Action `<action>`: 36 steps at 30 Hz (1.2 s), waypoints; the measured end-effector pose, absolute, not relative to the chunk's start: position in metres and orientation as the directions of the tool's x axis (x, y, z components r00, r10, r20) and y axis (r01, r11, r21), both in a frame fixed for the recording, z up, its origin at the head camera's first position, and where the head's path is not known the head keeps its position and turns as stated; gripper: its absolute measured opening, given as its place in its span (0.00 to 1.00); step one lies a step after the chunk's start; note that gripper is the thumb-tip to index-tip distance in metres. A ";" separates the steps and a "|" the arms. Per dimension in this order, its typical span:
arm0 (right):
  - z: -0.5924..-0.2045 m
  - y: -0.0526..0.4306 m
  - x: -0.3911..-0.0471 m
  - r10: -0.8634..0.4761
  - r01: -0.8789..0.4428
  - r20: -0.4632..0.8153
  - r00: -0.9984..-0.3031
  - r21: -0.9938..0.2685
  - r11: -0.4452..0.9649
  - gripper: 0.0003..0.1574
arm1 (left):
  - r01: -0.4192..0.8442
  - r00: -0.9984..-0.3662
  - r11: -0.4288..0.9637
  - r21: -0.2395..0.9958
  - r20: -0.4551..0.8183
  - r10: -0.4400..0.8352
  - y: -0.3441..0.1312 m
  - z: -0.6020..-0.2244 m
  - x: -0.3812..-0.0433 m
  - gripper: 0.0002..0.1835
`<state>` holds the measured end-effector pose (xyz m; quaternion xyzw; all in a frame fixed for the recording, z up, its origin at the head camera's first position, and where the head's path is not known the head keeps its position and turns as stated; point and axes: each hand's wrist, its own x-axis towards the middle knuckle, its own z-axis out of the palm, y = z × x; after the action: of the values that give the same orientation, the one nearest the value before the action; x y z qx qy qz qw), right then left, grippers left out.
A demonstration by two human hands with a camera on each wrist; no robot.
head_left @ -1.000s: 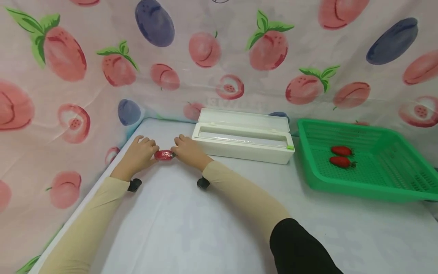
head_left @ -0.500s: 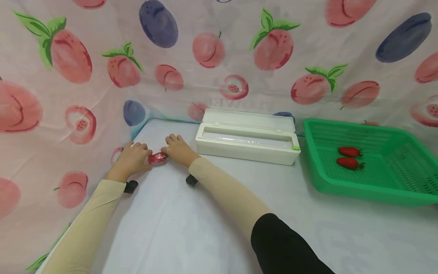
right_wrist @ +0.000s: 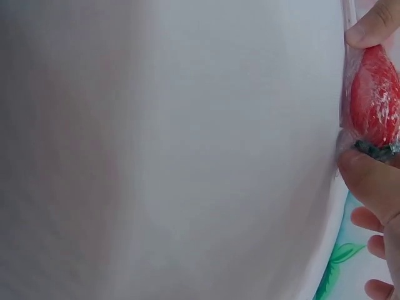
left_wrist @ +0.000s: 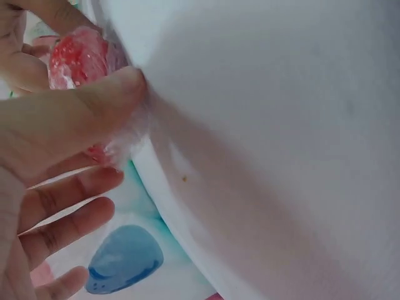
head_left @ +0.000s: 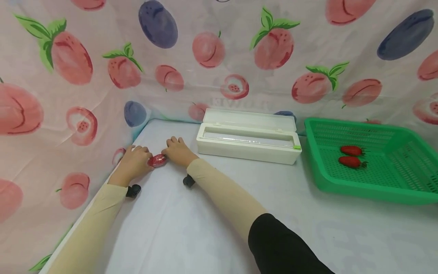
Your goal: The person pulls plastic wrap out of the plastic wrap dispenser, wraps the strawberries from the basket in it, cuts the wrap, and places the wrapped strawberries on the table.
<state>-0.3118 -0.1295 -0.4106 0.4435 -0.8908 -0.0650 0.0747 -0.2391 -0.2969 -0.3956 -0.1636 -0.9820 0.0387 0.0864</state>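
A red strawberry [head_left: 158, 160] with a dark green leafy end, wrapped in clear plastic film, is held between both hands over the left part of the table. My left hand [head_left: 135, 164] pinches the film at its pointed end, the thumb [left_wrist: 106, 103] pressed along it and the other fingers spread below. At the leafy end, my right hand [head_left: 179, 153] pinches film and leaves [right_wrist: 375, 150] between thumb and fingers. Film clings shiny and wrinkled around the fruit in the right wrist view.
A white cling film dispenser [head_left: 248, 152] with its lid raised and a roll inside stands right of the hands. Farther right, a green plastic basket [head_left: 376, 192] holds two red strawberries [head_left: 351, 162]. Fruit-printed cloth [head_left: 212, 87] hangs behind and at the left.
Both hands have shifted a little to the left and toward me with the wrapped strawberry, away from the dispenser. Both keep hold of its ends.
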 end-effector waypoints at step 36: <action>-0.347 0.125 -0.276 -0.508 -0.529 0.408 -0.759 0.068 0.846 0.49 | 0.475 -0.671 0.870 -0.133 0.585 0.456 -0.103 -0.364 -0.271 0.40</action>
<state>-0.2764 0.1248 -0.3466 0.2765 -0.9374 0.0256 0.2101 -0.2710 -0.1033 -0.3643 -0.2548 -0.9138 -0.0152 0.3159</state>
